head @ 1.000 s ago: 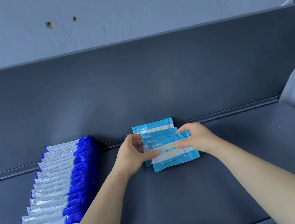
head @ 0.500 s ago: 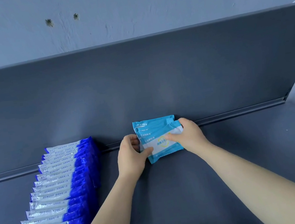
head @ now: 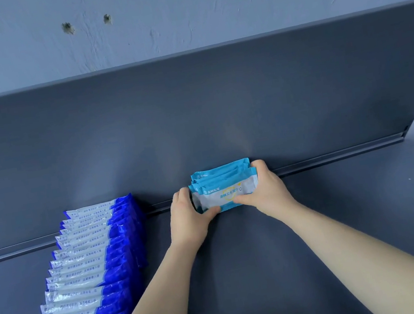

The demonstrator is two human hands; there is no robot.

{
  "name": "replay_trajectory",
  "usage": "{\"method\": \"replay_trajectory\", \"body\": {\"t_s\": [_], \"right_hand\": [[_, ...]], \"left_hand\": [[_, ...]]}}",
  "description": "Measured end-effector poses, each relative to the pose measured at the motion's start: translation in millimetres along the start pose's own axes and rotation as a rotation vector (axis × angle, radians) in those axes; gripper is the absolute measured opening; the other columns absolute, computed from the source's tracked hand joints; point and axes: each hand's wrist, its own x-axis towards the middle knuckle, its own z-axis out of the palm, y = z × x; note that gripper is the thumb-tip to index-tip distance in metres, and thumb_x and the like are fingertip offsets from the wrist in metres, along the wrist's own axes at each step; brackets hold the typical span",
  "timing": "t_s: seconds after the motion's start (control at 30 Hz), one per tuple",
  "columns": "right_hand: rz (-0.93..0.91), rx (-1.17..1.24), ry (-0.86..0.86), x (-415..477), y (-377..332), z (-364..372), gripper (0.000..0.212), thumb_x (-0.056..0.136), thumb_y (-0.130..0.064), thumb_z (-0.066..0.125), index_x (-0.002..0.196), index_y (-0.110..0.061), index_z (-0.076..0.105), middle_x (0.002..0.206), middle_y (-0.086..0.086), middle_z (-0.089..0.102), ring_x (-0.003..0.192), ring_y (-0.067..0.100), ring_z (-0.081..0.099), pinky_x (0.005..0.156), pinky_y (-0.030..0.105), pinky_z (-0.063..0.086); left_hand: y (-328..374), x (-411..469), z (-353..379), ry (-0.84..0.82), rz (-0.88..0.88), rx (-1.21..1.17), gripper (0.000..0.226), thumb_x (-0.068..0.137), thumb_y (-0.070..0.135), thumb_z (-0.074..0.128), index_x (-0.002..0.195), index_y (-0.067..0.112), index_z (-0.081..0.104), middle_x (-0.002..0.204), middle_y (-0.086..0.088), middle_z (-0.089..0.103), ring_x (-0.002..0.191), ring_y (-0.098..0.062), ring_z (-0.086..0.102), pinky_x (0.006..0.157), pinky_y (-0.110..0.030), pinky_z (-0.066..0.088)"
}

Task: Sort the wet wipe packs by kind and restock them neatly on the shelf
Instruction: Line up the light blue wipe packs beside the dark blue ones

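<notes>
Packs (head: pixel 224 193) gripped between left hand (head: pixel 187 220) and right hand (head: pixel 266 193) — dark-blue row (head: pixel 88 272) lies apart, leftward.

A person's left hand (head: pixel 188 214) and right hand (head: pixel 266 190) are gripping a small stack of light blue wipe packs (head: pixel 223 189) from both ends, standing it against the back panel (head: pixel 194 120) of a dark grey shelf (head: pixel 285 253). A long row of dark blue wipe packs (head: pixel 87 267) is lying overlapped at left.

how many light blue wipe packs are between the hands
3. The front pack faces the camera, a second pack stands behind it, a third pack is rearmost, nearest the back panel. Left hand and right hand grip their ends; overlap may hide more.
</notes>
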Motion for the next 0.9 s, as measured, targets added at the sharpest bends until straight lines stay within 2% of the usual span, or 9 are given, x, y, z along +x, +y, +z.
{"method": "replay_trajectory", "body": {"t_s": [0.1,0.2,0.23,0.33,0.4,0.57,0.67,0.77,0.9], "right_hand": [[0.001,0.01,-0.028,-0.8,0.8,3.0,0.068,0.062,-0.03,0.083,0.115,-0.025,0.041,0.111,-0.013,0.056,0.103,0.01,0.054,0.084,0.035,0.051],[0.03,0.085,-0.086,-7.9,7.2,-0.5,0.061,0.071,-0.03,0.08,0.119,-0.026,0.043,0.114,-0.015,0.056,0.106,0.005,0.054,0.084,0.025,0.048],[0.035,0.102,-0.094,-10.3,7.9,-2.0,0.056,0.075,-0.03,0.078,0.12,-0.026,0.044,0.114,-0.015,0.056,0.105,0.004,0.054,0.082,0.023,0.046],[0.027,0.071,-0.114,-12.2,7.6,-2.8,0.046,0.083,-0.031,0.071,0.119,-0.021,0.044,0.116,-0.014,0.056,0.107,0.006,0.053,0.081,0.023,0.043],[0.01,0.006,-0.117,-10.7,7.4,-0.3,0.04,0.085,-0.032,0.068,0.114,-0.017,0.044,0.117,-0.01,0.054,0.106,0.009,0.051,0.078,0.024,0.041],[0.027,-0.007,-0.086,-8.1,9.7,-0.8,0.043,0.084,-0.031,0.069,0.115,-0.017,0.044,0.115,-0.009,0.054,0.107,0.012,0.052,0.07,0.02,0.041],[0.027,-0.044,-0.096,-12.6,9.0,-9.6,0.055,0.081,-0.032,0.071,0.126,-0.017,0.042,0.122,-0.007,0.053,0.115,0.014,0.049,0.083,0.026,0.044],[0.037,-0.175,-0.104,-28.8,2.4,-27.6,0.065,0.086,-0.036,0.065,0.139,-0.012,0.036,0.14,0.001,0.043,0.13,0.019,0.039,0.097,0.03,0.039],[-0.049,-0.388,-0.075,-71.7,-9.0,-60.9,0.056,0.092,-0.038,0.056,0.14,-0.013,0.041,0.147,-0.001,0.039,0.134,0.016,0.037,0.104,0.03,0.035]], "left_hand": [[-1.2,1.7,1.5,-0.042,0.01,-0.054,0.042,0.077,0.023,0.078,0.099,0.023,0.042,0.092,0.02,0.055,0.084,-0.008,0.053,0.062,-0.02,0.038],[-2.0,-1.0,2.9,-0.082,0.068,-0.038,0.029,0.089,0.024,0.067,0.1,0.018,0.041,0.088,0.017,0.052,0.081,-0.007,0.051,0.063,-0.013,0.037],[-3.6,-2.1,3.8,-0.088,0.072,-0.028,0.025,0.092,0.026,0.063,0.099,0.016,0.041,0.087,0.013,0.053,0.084,-0.012,0.052,0.065,-0.015,0.039],[-8.8,-3.5,7.8,-0.111,0.051,0.135,0.023,0.096,0.034,0.053,0.099,0.017,0.037,0.103,0.006,0.054,0.108,-0.024,0.046,0.084,-0.032,0.037],[-8.1,-3.2,10.3,-0.117,0.017,0.198,0.022,0.097,0.035,0.049,0.103,0.017,0.039,0.11,0.004,0.055,0.115,-0.025,0.043,0.089,-0.034,0.033],[0.3,-7.2,8.0,-0.06,-0.076,0.053,0.033,0.093,0.035,0.056,0.118,0.014,0.047,0.114,0.006,0.057,0.115,-0.025,0.045,0.092,-0.036,0.041],[4.0,-17.7,2.4,0.042,-0.078,0.095,0.049,0.091,0.038,0.057,0.132,0.012,0.045,0.13,-0.003,0.054,0.121,-0.027,0.048,0.098,-0.041,0.043],[16.7,-37.2,-2.9,0.157,0.016,0.225,0.047,0.093,0.031,0.055,0.135,0.011,0.046,0.13,-0.007,0.054,0.117,-0.029,0.048,0.097,-0.037,0.041],[43.5,-64.2,-1.7,0.18,0.31,0.428,0.03,0.087,0.023,0.06,0.114,0.01,0.065,0.105,-0.008,0.067,0.092,-0.033,0.057,0.078,-0.038,0.046]]}}
